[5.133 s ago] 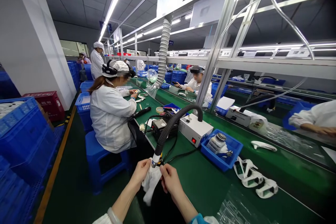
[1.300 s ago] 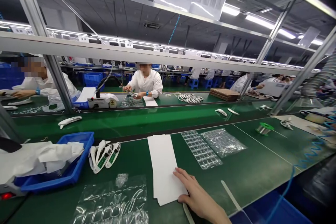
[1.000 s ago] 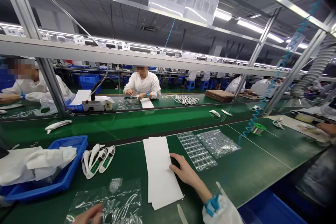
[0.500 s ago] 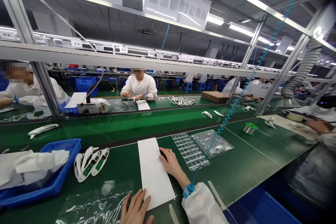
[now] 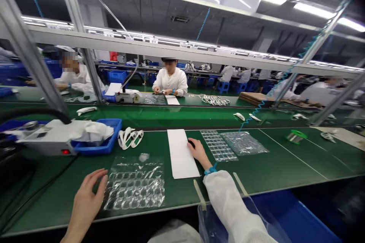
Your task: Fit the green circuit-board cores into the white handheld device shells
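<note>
Well apart from each other, the two hands are over the near part of the green counter (image 5: 273, 167). The right hand (image 5: 199, 152) rests its thumb and fingers, loosely parted, against the right edge of a narrow white stack of paper (image 5: 181, 155), which lies flat with its long side running away from the person. The left hand (image 5: 89, 191) has its thumb and fingers parted, just beside the left edge of a transparent plastic tray (image 5: 134, 188); whether it touches cannot be told. The right wrist wears a blue band (image 5: 210, 170) above a white sleeve (image 5: 225, 193).

Beyond the left hand's tray lies a small crumpled piece of plastic (image 5: 144, 157). Right of the paper sits another moulded tray (image 5: 218, 146), next to a crinkled plastic bag (image 5: 245, 143). Farther right stands a green-rimmed spool (image 5: 297, 136).

To the left, white casings (image 5: 129, 138), some showing green boards, lie near a blue bin (image 5: 115, 136) holding crumpled white material (image 5: 94, 132). Left of that is a white box (image 5: 51, 140) with a glowing red switch. Across the shiny green belt (image 5: 159, 115), a person in white (image 5: 171, 81) sits with both hands close together.
</note>
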A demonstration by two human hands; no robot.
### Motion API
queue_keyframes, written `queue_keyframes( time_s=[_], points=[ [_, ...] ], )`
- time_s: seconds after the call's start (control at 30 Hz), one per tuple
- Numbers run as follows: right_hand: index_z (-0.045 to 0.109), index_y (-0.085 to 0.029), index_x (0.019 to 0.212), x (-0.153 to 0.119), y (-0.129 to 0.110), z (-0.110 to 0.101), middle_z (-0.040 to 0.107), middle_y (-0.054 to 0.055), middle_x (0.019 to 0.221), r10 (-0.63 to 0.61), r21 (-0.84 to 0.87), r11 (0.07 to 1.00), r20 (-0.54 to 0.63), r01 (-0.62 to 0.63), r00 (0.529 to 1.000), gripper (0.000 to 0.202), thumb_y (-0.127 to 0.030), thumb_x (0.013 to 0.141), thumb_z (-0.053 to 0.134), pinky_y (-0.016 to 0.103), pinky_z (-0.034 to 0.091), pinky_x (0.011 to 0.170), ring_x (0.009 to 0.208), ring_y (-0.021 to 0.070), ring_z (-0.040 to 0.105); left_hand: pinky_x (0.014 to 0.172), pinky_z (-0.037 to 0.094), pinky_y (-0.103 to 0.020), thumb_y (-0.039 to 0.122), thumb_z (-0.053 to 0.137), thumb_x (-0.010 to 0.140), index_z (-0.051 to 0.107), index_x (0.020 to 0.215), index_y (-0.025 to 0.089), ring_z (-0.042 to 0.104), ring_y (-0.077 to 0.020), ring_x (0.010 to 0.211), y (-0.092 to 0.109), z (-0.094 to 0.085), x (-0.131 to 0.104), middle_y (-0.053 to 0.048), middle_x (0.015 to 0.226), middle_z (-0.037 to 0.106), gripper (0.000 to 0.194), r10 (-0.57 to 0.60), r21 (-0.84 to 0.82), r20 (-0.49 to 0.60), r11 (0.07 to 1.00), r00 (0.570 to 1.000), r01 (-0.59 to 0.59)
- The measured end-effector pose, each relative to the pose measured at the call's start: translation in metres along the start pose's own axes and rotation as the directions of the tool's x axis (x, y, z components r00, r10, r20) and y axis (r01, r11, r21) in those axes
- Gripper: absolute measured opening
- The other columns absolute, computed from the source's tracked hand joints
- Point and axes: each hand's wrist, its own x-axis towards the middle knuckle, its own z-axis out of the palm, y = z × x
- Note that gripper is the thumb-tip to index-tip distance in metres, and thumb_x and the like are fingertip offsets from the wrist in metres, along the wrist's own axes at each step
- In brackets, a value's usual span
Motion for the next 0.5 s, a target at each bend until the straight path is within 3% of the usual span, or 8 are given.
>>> queue_keyframes(
  time_s=[0.07, 0.17, 0.5],
  points=[
    [0.056, -0.016, 0.119, 0.0, -0.001, 0.001, 0.057, 0.009, 0.123, -0.004, -0.016, 1.0, 0.004, 0.004, 1.0, 0.031, -0.032, 0.092, 0.056, 0.049, 0.044, 0.096, 0.113, 0.0252, 0.055, 0.057, 0.048, -0.028, 0.047, 0.05, 0.078, 0.066, 0.092, 0.023, 0.062, -0.0206, 0.074, -0.018, -0.018, -0.002, -0.006, 0.104, 0.063, 0.033, -0.081, 0.013, -0.102, 0.997, 0.991, 0.082],
    [0.056, -0.017, 0.119, -0.002, -0.002, 0.001, 0.057, 0.009, 0.123, -0.004, -0.045, 0.999, 0.007, 0.005, 1.0, 0.031, -0.032, 0.092, 0.056, 0.049, 0.044, 0.095, 0.112, 0.0252, 0.055, 0.071, 0.05, -0.034, 0.043, 0.049, 0.078, 0.065, 0.09, 0.02, 0.062, -0.0216, 0.073, -0.038, -0.028, -0.006, -0.007, 0.097, 0.063, 0.031, -0.135, 0.007, -0.178, 0.99, 0.975, 0.138],
    [0.059, -0.015, 0.119, -0.006, -0.009, 0.0, 0.063, 0.012, 0.118, -0.015, -0.07, 0.997, 0.006, 0.015, 1.0, 0.036, -0.034, 0.092, 0.045, 0.044, 0.043, 0.095, 0.112, 0.0273, 0.055, 0.078, 0.054, -0.038, 0.044, 0.049, 0.079, 0.062, 0.088, 0.02, 0.064, -0.0242, 0.08, -0.051, -0.022, -0.011, -0.009, 0.097, 0.061, 0.028, -0.053, -0.106, -0.194, 0.994, 0.98, 0.033]
  ],
)
